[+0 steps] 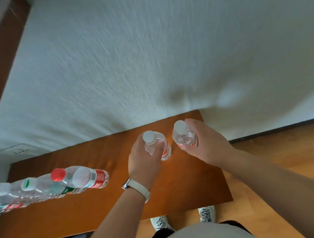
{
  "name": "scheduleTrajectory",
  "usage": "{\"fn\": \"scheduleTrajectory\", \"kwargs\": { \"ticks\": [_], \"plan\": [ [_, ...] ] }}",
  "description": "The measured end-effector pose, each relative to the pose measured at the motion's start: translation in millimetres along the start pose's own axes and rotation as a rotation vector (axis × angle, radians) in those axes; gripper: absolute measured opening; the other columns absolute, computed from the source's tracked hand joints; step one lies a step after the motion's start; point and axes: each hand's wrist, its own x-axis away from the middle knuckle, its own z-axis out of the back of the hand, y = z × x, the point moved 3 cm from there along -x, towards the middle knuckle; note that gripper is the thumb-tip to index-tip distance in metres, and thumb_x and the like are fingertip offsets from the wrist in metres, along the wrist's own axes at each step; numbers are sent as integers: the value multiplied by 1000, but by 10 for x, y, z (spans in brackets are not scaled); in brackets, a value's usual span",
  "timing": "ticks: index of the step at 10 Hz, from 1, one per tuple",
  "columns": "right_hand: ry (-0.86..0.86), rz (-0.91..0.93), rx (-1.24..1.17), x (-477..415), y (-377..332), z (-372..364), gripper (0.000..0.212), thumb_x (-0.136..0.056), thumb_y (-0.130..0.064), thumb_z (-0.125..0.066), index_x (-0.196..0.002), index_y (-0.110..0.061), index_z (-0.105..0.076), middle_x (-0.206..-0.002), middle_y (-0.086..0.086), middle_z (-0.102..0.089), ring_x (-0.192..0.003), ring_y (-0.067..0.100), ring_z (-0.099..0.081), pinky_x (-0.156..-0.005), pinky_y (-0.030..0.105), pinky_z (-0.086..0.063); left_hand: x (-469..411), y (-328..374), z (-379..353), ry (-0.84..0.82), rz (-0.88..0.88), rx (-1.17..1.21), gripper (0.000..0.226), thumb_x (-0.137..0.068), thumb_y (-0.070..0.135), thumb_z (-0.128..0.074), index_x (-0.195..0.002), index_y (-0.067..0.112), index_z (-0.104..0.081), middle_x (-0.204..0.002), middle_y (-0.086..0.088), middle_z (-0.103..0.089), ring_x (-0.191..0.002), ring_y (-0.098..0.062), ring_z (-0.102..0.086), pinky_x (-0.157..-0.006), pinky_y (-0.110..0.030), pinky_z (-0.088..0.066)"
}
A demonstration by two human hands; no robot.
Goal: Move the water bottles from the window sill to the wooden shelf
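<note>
- At 6 o'clock, closest to you, your two shoes (207,214) stand on the floor (280,161), toes just under the near edge of the shelf (103,204).
- Your left forearm rises from 7 o'clock and wears a pale wristband (140,189).
- Your left hand (145,161) is curled round the left bottle (149,137). Its fingers wrap the body from the 9 o'clock side and its thumb lies across the front. The white cap stands clear above the fist.
- Your right hand (206,144) grips the right bottle (184,135) from the 3 o'clock side. The fingers are bent round the far side of the body, close together.
- Both bottles are upright, clear, white-capped, with a red label low down. They sit just beside each other without touching, over the shelf's 1 o'clock corner.
- You cannot tell whether either base rests on the wood or hangs just above it.
- At 9 o'clock, well apart from your hands, a row of bottles (60,184) stands on the shelf and runs off the left edge. One has a red cap, the others white, two with green marks.
- Beyond the shelf, from 10 to 2 o'clock, rises a pale textured wall (141,49), blurred, with a socket (19,151) at 9 o'clock.
</note>
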Motion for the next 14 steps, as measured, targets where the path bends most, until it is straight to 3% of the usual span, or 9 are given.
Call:
{"fn": "scheduleTrajectory", "kwargs": {
  "ticks": [1,2,3,5,7,10,12,13,14],
  "plan": [
    [29,66,7,-14,-69,-76,69,-82,-40,-77,-139,-28,-40,-132,-9,-55,-110,8,-56,-79,9,-37,74,-53,121,40,81,70,28,-90,52,-63,-115,43,-52,-104,19,-62,-94,-4,-61,-72,-19,-48],
    [28,145,1,-19,-215,-129,65,-80,-39,-80,-134,-27,-47,-124,-11,-59,-98,2,-52,-69,2,-34,128,-179,279,100,149,106,37,-90,53,-63,-122,38,-53,-108,16,-62,-97,-9,-61,-77,-25,-51],
    [-4,207,-34,-16,-414,-236,64,-79,-39,-81,-132,-25,-49,-119,-13,-58,-94,5,-55,-71,3,-37,178,-328,467,164,189,110,39,-90,51,-64,-124,34,-55,-108,14,-63,-98,-11,-61,-78,-27,-53],
    [-144,342,-57,-125,-867,-583,63,-80,-45,-77,-133,-24,-49,-120,-13,-59,-96,2,-56,-79,5,-41,275,-683,860,286,258,98,42,-90,49,-65,-124,28,-57,-105,10,-65,-96,-13,-62,-72,-26,-51],
    [-225,334,-52,-199,-1135,-884,64,-82,-47,-75,-136,-31,-44,-118,-23,-50,-99,2,-54,-79,5,-41,286,-916,1071,312,313,54,46,-90,54,-62,-128,28,-53,-106,8,-63,-92,-14,-60,-69,-29,-53],
    [-276,323,-41,-225,-1175,-1073,68,-81,-44,-77,-138,-30,-42,-130,-13,-55,-105,1,-54,-82,5,-42,201,-1056,1097,307,291,53,50,-89,52,-65,-130,27,-53,-116,5,-66,-102,-17,-63,-81,-39,-58],
    [-280,321,42,-211,-1189,-1052,77,-82,-48,-74,-146,-29,-34,-143,-11,-49,-113,-2,-47,-78,-5,-29,217,-1066,1105,270,277,41,54,-89,53,-65,-134,28,-49,-119,6,-63,-103,-13,-58,-81,-31,-53],
    [-291,318,61,-220,-1177,-1035,83,-83,-54,-69,-151,-30,-27,-151,-11,-41,-131,7,-45,-93,3,-28,241,-1061,1138,259,272,30,61,-89,57,-62,-140,28,-46,-133,3,-61,-117,-19,-58,-86,-31,-52],
    [-325,316,77,-241,-1227,-941,84,-83,-65,-61,-151,-31,-24,-154,-11,-35,-137,10,-40,-104,22,-34,261,-1006,1243,277,276,-5,67,-90,61,-56,-147,30,-39,-148,2,-51,-133,-23,-51,-97,-41,-51]
  ]
}}
